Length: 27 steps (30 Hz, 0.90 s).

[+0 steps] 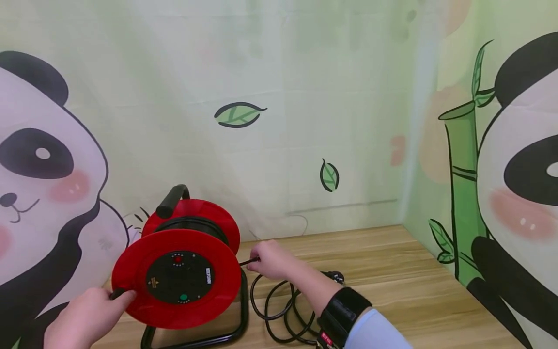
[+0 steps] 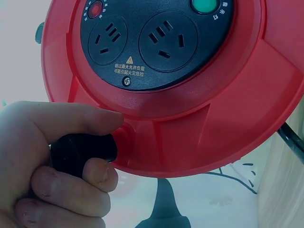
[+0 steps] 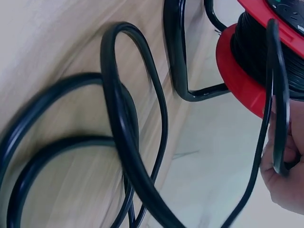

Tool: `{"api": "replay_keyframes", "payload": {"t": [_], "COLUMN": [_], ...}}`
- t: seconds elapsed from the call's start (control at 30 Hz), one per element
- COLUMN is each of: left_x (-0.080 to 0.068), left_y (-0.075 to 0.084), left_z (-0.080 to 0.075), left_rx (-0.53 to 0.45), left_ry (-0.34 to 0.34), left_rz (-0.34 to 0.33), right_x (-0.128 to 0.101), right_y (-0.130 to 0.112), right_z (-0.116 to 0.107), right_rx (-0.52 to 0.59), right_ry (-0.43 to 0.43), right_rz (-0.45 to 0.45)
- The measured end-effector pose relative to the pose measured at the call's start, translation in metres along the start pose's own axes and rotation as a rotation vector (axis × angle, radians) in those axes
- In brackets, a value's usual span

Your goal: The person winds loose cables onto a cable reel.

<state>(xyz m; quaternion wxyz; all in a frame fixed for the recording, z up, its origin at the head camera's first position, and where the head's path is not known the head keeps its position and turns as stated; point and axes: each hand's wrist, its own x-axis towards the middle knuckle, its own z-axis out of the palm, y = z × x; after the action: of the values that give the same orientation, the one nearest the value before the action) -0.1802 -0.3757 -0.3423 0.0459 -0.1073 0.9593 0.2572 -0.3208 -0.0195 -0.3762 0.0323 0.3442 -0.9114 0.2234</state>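
A red cable reel (image 1: 131, 271) stands on the wooden table in the head view, with black cable (image 1: 192, 224) wound between its two discs. My left hand (image 1: 89, 315) grips the small black crank knob (image 2: 78, 149) near the rim of the front disc. To the right of the reel, my right hand (image 1: 274, 259) holds the black cable where it runs off the drum. In the right wrist view, that cable (image 3: 278, 90) loops down past the curled fingers. Sockets (image 2: 168, 40), a red button and a green light show on the reel's black face.
Loose cable coils (image 1: 283, 310) lie on the table (image 1: 366, 257) under my right forearm, close to a black plug (image 1: 334, 276). The reel rests on a black tube frame (image 1: 244, 310) and carries a black handle (image 1: 172, 201). Panda-printed cloth (image 1: 279, 121) hangs behind and at the sides.
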Motion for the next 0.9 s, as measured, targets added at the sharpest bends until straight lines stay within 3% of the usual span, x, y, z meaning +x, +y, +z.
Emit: {"api": "replay_keyframes", "payload": {"t": [0.27,0.4,0.63,0.9], "left_x": [0.002,0.003,0.004,0.007], "left_y": [-0.002,-0.003,-0.004,-0.005], "left_z": [0.002,0.001,0.0,0.001], "left_rx": [-0.005,0.0,-0.019,-0.037], "left_ry": [0.003,-0.008,-0.023,-0.023], "left_rz": [0.001,0.0,0.003,0.007], "right_x": [-0.013,-0.018,-0.036,-0.059], "right_y": [0.021,0.036,0.067,0.11], "right_z": [-0.012,-0.02,-0.042,-0.074], "right_rx": [0.074,0.013,-0.203,-0.221], "right_ry": [-0.084,-0.083,-0.023,0.109], "right_rz": [0.019,0.006,0.069,0.165]}}
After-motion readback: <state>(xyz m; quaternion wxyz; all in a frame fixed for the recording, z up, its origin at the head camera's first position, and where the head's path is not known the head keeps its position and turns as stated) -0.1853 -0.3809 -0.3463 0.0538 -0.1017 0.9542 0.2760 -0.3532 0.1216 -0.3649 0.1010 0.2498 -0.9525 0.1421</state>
